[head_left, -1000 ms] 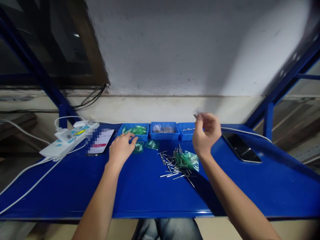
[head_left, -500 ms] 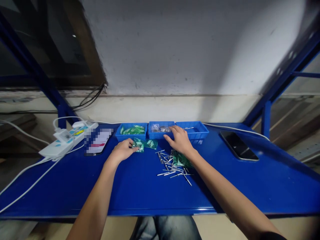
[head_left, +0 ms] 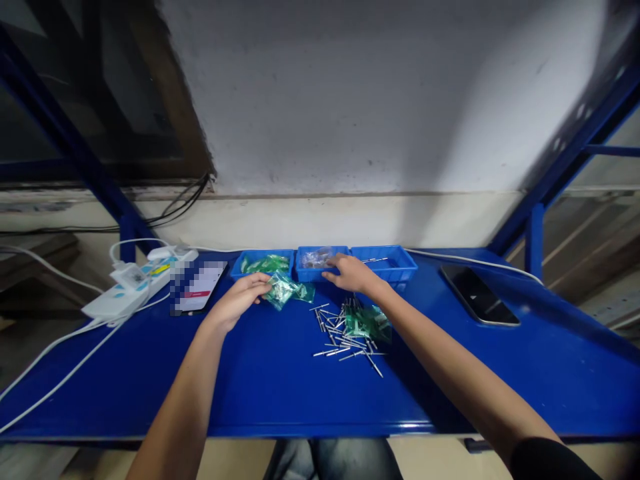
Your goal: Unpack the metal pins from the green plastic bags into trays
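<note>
My left hand (head_left: 241,298) pinches the edge of a small green plastic bag (head_left: 281,291) with pale and metal bits inside, lifted slightly off the table. Another green bag (head_left: 304,292) lies just right of it. My right hand (head_left: 350,273) is over the front right of the middle blue bin (head_left: 315,274), thumb and fingers apart. Clear plastic bags (head_left: 316,257) with small parts lie in that bin; the fingertips are partly hidden among them. Below my right hand, a loose pile of metal blind rivets (head_left: 340,341) lies beside more green bags (head_left: 370,323).
The left blue bin (head_left: 239,270) holds green bags; the right blue bin (head_left: 395,273) has a few rivets. A dark phone (head_left: 477,293) lies at right. A lit phone (head_left: 205,283) and a white power strip (head_left: 113,298) with cables are at left. A wall stands behind.
My right hand came down from the upper right, where it held a small clear packet, to the middle bin; the packet is no longer visible. My left hand took hold of a green bag and raised it.
</note>
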Action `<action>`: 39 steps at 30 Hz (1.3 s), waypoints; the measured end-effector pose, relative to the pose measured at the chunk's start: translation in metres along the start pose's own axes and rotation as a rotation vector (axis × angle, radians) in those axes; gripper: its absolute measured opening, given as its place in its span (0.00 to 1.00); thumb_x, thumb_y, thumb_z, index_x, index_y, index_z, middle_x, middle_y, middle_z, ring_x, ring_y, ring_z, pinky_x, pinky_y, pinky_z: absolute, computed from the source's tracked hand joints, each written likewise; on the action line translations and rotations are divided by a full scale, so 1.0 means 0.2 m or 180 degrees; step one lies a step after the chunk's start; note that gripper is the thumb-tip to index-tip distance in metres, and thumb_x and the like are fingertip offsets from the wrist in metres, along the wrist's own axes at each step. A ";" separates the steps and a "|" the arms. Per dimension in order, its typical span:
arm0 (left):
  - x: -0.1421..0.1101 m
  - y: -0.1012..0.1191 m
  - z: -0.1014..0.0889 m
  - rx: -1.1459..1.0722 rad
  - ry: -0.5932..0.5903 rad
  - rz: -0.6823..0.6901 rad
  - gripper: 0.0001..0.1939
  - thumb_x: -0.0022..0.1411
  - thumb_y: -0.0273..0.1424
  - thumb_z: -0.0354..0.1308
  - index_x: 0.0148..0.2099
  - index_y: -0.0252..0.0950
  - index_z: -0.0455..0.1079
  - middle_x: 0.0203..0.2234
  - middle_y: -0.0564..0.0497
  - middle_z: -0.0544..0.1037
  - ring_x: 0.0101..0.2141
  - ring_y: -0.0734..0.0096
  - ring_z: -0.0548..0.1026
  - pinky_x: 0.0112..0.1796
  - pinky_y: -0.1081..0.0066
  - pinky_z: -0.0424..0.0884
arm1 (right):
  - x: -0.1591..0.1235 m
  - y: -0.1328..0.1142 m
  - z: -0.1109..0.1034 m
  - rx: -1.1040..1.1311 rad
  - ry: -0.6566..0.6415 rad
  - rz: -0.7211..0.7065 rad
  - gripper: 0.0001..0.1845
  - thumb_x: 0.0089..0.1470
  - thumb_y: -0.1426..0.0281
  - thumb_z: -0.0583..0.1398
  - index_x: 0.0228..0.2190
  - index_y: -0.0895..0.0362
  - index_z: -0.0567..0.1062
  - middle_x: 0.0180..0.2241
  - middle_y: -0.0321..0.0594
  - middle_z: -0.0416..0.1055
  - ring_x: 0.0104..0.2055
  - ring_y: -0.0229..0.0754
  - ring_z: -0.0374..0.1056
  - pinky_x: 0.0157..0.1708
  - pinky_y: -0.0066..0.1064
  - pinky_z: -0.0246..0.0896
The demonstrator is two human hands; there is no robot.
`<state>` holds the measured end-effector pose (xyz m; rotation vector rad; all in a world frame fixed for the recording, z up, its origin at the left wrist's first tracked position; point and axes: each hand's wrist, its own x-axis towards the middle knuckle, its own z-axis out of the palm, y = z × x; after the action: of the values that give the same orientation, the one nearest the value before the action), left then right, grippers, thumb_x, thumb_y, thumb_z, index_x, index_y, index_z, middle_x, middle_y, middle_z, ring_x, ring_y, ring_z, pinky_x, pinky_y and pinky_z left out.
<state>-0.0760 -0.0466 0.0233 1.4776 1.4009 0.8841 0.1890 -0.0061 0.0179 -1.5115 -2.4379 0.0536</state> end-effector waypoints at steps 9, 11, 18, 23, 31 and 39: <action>0.01 0.00 0.21 -0.0181 -0.0293 0.0036 0.10 0.51 0.34 0.56 0.37 0.36 0.67 0.28 0.52 0.72 0.29 0.72 0.70 0.28 0.75 0.61 | 0.04 0.09 -0.05 -0.0551 0.0366 0.0602 0.16 0.55 0.70 0.54 0.42 0.64 0.74 0.42 0.55 0.70 0.47 0.52 0.64 0.46 0.37 0.56; 0.02 -0.03 0.23 -0.0094 -0.0392 0.0049 0.10 0.52 0.34 0.55 0.37 0.36 0.67 0.29 0.52 0.73 0.29 0.72 0.70 0.28 0.75 0.61 | 0.10 0.11 -0.07 -0.0588 0.0139 0.0575 0.13 0.50 0.70 0.58 0.37 0.63 0.77 0.41 0.56 0.71 0.45 0.53 0.66 0.42 0.36 0.58; 0.03 -0.05 0.23 -0.0069 -0.0433 0.0091 0.10 0.52 0.34 0.54 0.37 0.36 0.68 0.29 0.52 0.74 0.30 0.71 0.70 0.29 0.74 0.60 | 0.19 0.07 -0.08 -0.0643 0.0117 0.0615 0.16 0.45 0.80 0.56 0.38 0.62 0.76 0.36 0.52 0.75 0.43 0.51 0.66 0.39 0.34 0.58; 0.00 -0.01 0.25 -0.0078 -0.0472 0.0093 0.10 0.52 0.33 0.54 0.37 0.36 0.68 0.30 0.51 0.74 0.31 0.70 0.70 0.30 0.73 0.61 | 0.17 0.03 -0.15 -0.0542 0.1134 0.0634 0.22 0.52 0.82 0.47 0.49 0.66 0.67 0.45 0.54 0.69 0.48 0.51 0.62 0.45 0.37 0.55; -0.01 -0.01 0.25 -0.0006 -0.0461 0.0135 0.08 0.53 0.32 0.54 0.37 0.36 0.68 0.28 0.52 0.73 0.31 0.69 0.70 0.30 0.73 0.62 | 0.21 0.05 -0.08 0.0241 0.0322 -0.0543 0.19 0.53 0.75 0.53 0.48 0.60 0.69 0.42 0.46 0.71 0.45 0.44 0.65 0.47 0.34 0.56; -0.01 -0.04 0.26 -0.0002 -0.0541 0.0182 0.09 0.53 0.32 0.55 0.38 0.36 0.68 0.27 0.52 0.72 0.30 0.69 0.70 0.29 0.72 0.61 | 0.26 0.12 -0.04 0.0310 -0.0128 -0.0414 0.23 0.47 0.81 0.53 0.45 0.58 0.75 0.46 0.43 0.72 0.46 0.41 0.67 0.47 0.27 0.59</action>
<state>-0.0300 -0.0550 -0.0019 1.5609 1.2389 0.7746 0.1895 0.0499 0.0325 -1.3208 -2.5197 0.1760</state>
